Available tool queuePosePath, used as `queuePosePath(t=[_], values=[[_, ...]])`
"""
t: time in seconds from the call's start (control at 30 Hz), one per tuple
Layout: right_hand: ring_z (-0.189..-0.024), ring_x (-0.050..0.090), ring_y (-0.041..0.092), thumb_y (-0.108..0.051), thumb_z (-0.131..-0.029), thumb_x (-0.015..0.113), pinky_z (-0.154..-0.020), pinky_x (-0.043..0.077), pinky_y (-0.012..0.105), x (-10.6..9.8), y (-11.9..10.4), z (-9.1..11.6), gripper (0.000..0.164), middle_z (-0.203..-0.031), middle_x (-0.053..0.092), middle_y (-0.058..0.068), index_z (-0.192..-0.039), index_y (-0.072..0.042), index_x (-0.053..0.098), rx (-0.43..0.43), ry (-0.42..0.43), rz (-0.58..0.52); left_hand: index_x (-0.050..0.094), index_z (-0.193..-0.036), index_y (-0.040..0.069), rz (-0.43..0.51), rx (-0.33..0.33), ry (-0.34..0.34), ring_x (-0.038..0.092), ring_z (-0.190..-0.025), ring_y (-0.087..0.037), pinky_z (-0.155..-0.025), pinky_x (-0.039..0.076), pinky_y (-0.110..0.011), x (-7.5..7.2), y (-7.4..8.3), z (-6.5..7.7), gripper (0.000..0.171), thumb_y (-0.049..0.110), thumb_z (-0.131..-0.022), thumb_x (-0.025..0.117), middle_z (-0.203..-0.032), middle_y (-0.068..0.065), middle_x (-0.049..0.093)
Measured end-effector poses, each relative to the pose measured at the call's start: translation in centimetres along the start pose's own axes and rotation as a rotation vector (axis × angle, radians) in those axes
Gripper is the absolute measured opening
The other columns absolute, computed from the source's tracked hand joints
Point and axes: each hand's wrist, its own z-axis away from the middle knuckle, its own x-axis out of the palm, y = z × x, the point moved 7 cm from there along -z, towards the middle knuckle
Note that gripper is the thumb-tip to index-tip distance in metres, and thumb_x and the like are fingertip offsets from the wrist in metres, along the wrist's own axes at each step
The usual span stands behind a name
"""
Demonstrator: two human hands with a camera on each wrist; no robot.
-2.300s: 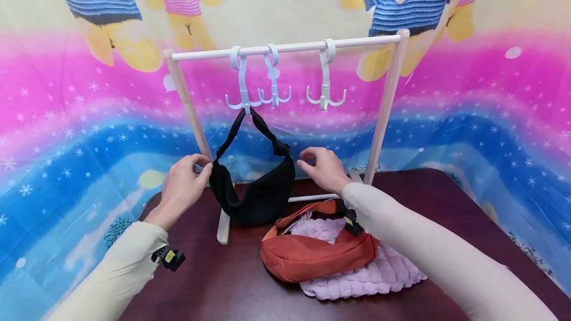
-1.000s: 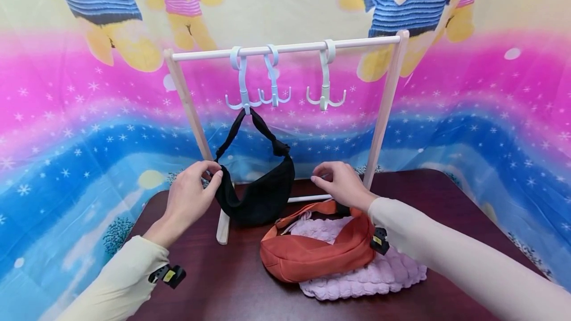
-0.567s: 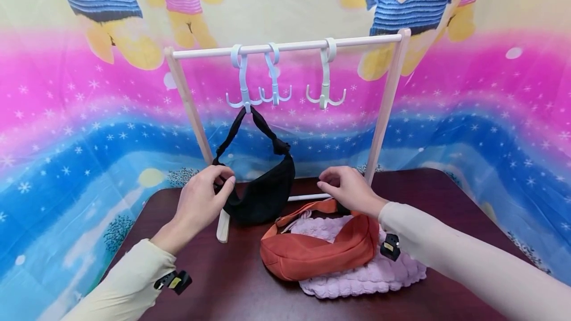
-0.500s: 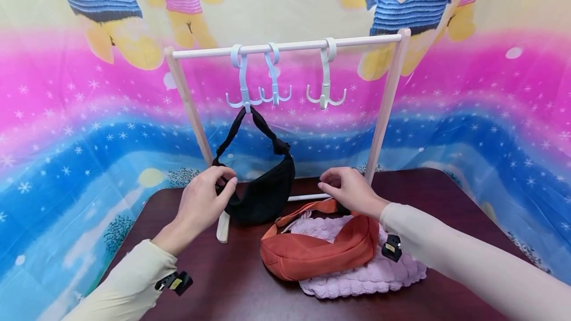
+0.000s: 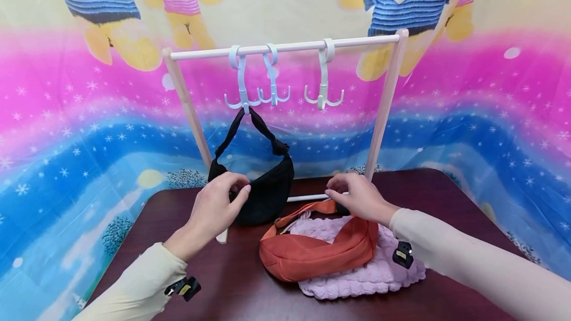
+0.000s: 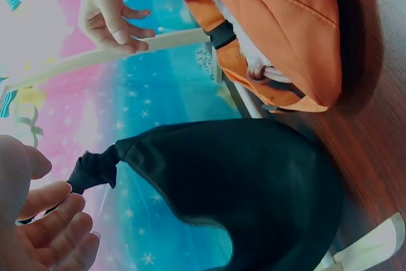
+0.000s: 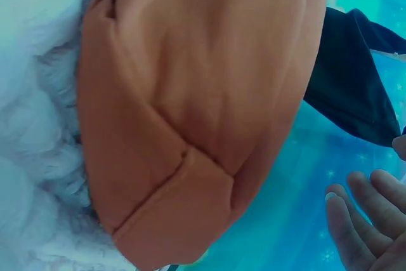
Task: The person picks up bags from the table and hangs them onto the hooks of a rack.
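Note:
A black shoulder bag (image 5: 273, 187) with a knotted strap hangs by that strap from the leftmost pale blue hook (image 5: 243, 83). My left hand (image 5: 218, 199) is in front of the bag's left part, hiding some of it; its fingers are loosely bent, with nothing between them in the left wrist view. An orange-red shoulder bag (image 5: 312, 256) lies on a pink quilted, puffy bag-like piece (image 5: 348, 285) on the table. My right hand (image 5: 357, 193) hovers over the far right end of the orange bag, fingers relaxed and holding nothing.
A wooden rack (image 5: 384, 113) stands on the dark red-brown table (image 5: 178, 241). Its top bar also carries another blue hook (image 5: 273, 83) and a pale green hook (image 5: 323, 83), both bare. A printed cloth backdrop (image 5: 468, 113) rises behind.
The left hand has moved from the black bag's left edge rightward and toward me. The right hand has drawn back to the right and down, away from the black bag. The bags stay put.

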Motion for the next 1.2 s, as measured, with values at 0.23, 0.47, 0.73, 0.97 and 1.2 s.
queuePosePath(t=[0.23,0.47,0.73,0.97,1.2], values=[[-0.089,0.071,0.015,-0.024,-0.095,0.069,-0.079,0.056,0.039,-0.4,0.3,0.7,0.016,-0.098,0.075,-0.001,-0.104,-0.013,0.075,0.001,-0.002,0.031,0.073,-0.107,0.018,0.004,0.023,-0.026,0.061,-0.083,-0.014,-0.070,0.050,-0.032,1.1,1.2,-0.1,0.013,0.025,-0.097,0.068,-0.097,0.004,0.070],[-0.085,0.071,0.014,-0.024,-0.093,0.071,-0.074,0.056,0.036,-0.9,1.3,1.0,0.016,-0.100,0.076,0.002,-0.104,-0.013,0.076,0.021,0.000,0.066,0.073,-0.105,0.019,-0.002,0.034,-0.047,0.066,-0.093,-0.015,-0.076,0.055,-0.037,2.3,2.0,-0.3,0.012,0.026,-0.096,0.069,-0.101,0.004,0.072],[-0.088,0.072,0.019,-0.026,-0.094,0.070,-0.075,0.057,0.040,-1.5,2.8,1.0,0.020,-0.104,0.077,0.006,-0.107,-0.011,0.076,0.068,-0.024,0.096,0.073,-0.106,0.019,-0.024,0.038,-0.076,0.067,-0.096,-0.017,-0.079,0.056,-0.039,3.4,2.1,-0.5,0.013,0.027,-0.096,0.068,-0.102,0.005,0.072],[-0.090,0.074,0.021,-0.026,-0.095,0.069,-0.076,0.057,0.041,-1.7,4.2,0.9,0.021,-0.108,0.077,0.008,-0.109,-0.011,0.076,0.110,-0.065,0.108,0.073,-0.107,0.018,-0.022,0.022,-0.104,0.067,-0.098,-0.017,-0.081,0.056,-0.040,4.2,2.0,-0.8,0.015,0.027,-0.097,0.068,-0.104,0.004,0.073],[-0.093,0.074,0.025,-0.028,-0.096,0.068,-0.079,0.059,0.045,-1.6,5.5,0.7,0.026,-0.109,0.076,0.011,-0.112,-0.009,0.074,0.141,-0.090,0.098,0.073,-0.109,0.018,-0.034,0.025,-0.145,0.067,-0.099,-0.018,-0.082,0.057,-0.040,5.2,2.4,-1.1,0.017,0.028,-0.097,0.067,-0.107,0.002,0.074]])
